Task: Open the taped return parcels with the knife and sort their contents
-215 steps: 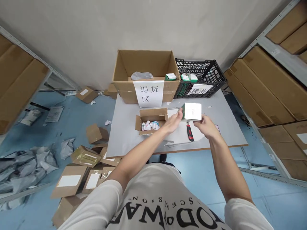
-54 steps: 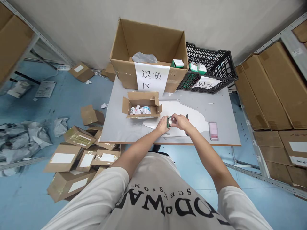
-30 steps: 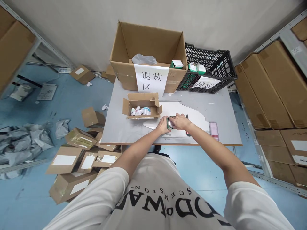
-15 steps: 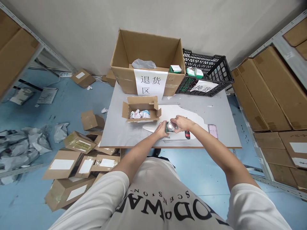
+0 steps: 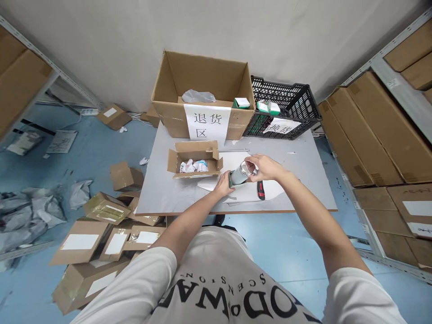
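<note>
My left hand [image 5: 223, 185] is closed around a small green box [image 5: 231, 179], which is mostly hidden by the fingers. A silver-grey metal tumbler [image 5: 240, 174] sticks out of the box at a tilt, its lower end still inside. The fingers of my right hand [image 5: 265, 167] grip the tumbler's shiny upper end. Just right of the tumbler lies a red and black box cutter [image 5: 261, 190] on white sheets [image 5: 241, 194]. To the left stands an open small carton [image 5: 197, 172] with crumpled printed paper [image 5: 194, 166] inside.
A large open carton [image 5: 168, 119] with a paper sign stands at the table's back, beside a black plastic crate [image 5: 305, 110] holding green-white boxes. Cartons [image 5: 81, 243] pile up on the floor to the left. Shelving with boxes [image 5: 371, 130] flanks the right.
My right hand has drawn the tumbler up and partly out of the green box, so its side now shows. The view has shifted slightly; the phone at the right is now hidden behind my arm.
</note>
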### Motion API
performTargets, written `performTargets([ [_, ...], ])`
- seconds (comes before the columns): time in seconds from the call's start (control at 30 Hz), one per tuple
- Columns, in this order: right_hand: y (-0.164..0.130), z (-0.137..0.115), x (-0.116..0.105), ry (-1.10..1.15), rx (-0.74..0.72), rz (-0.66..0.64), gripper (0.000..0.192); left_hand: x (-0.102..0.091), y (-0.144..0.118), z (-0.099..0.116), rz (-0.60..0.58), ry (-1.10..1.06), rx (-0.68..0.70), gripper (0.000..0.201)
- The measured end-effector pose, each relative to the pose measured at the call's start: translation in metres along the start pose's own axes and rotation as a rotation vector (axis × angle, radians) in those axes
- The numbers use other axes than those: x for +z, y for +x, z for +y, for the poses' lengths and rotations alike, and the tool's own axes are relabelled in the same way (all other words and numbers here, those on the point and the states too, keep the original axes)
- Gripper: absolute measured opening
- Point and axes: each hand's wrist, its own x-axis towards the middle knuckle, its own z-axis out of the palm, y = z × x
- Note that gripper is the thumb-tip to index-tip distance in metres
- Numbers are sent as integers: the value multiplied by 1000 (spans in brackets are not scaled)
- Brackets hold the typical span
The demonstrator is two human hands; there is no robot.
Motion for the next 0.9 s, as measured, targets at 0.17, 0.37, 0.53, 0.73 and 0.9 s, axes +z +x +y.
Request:
performTargets([
  [0.17,-6,-9,-23,17,16,119,35,3,-2,-5,43,-104,-42,95],
  [0.37,-10,-13,-34,43,36,198,39,7,-2,-6,105,-143,-114,80],
  [0.53,-13,-17,-36,49,42,224,42,11,5,-9,86,-89,-172,80],
  [0.73,-18,-23,-48,35,31,288,45,13,0,-20,62,-120,-258,88],
  [0.9,-16,-29,-53,26,21,299,46,12,-6,-18,79,-117,-312,101],
])
